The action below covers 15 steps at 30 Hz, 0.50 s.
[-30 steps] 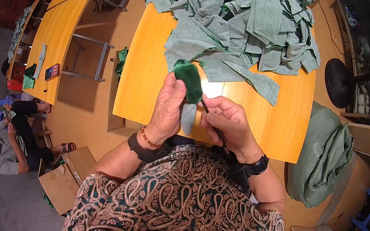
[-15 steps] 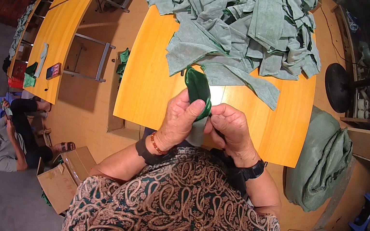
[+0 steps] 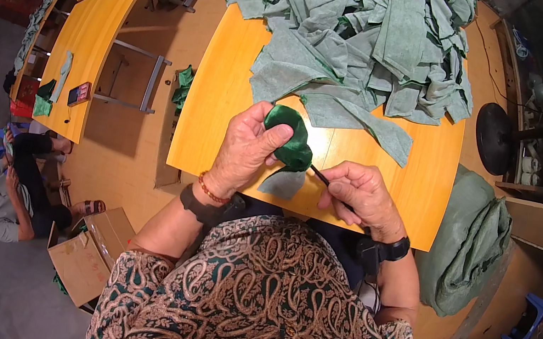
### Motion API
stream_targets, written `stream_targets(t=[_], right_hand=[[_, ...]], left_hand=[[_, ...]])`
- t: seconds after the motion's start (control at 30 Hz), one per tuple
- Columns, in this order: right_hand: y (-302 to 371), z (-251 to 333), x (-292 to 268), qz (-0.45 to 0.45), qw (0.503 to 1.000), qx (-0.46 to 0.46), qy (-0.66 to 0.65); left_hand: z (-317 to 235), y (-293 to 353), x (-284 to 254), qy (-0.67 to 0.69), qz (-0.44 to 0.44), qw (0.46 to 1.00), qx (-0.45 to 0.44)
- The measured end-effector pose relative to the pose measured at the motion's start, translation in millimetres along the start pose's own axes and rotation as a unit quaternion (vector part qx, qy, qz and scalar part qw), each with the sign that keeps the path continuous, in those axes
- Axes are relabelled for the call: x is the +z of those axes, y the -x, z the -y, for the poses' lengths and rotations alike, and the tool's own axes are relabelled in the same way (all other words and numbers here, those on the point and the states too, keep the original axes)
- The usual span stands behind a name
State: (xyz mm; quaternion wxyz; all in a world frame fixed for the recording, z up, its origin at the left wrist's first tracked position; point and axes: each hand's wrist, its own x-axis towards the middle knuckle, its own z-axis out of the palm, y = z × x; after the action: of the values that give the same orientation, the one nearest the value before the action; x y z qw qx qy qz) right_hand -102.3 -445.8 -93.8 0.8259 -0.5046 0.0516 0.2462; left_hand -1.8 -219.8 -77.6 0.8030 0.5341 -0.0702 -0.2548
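My left hand (image 3: 247,142) pinches a piece of dark green velvety fabric (image 3: 294,143) between thumb and fingers, above the near edge of the yellow table (image 3: 383,188). A grey-green flap (image 3: 282,183) of cloth hangs below it. My right hand (image 3: 359,193) is closed on a thin black rod-like tool (image 3: 320,175), whose tip end meets the lower right of the green fabric. The rod's kind does not show. Beyond my hands, a large heap of grey-green cloth pieces (image 3: 401,40) covers the far part of the table, some with shiny green undersides.
On the right lies a big bundled green sack (image 3: 468,238), near a black round base (image 3: 493,138) and shelves. At left, another person (image 3: 12,198) sits low beside a cardboard box (image 3: 84,257). A second yellow table (image 3: 82,59) carries a small boxy device (image 3: 79,94).
My hands have moved apart, the right one drawing back to the right so the black rod shows. The green fabric now appears wider and rounder in my left hand.
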Motion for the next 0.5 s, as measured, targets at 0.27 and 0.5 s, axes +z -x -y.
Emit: stream_targets(t=[0.27, 0.5], right_hand=[[-14.8, 0.6, 12.8, 0.015, 0.996, 0.026, -0.080], [-5.1, -20.9, 22.8, 0.002, 0.981, 0.030, -0.192]], left_hand=[[-1.3, 6.4, 0.9, -0.004, 0.072, 0.992, -0.106], [8.3, 11.8, 14.5, 0.102, 0.017, 0.994, -0.040]])
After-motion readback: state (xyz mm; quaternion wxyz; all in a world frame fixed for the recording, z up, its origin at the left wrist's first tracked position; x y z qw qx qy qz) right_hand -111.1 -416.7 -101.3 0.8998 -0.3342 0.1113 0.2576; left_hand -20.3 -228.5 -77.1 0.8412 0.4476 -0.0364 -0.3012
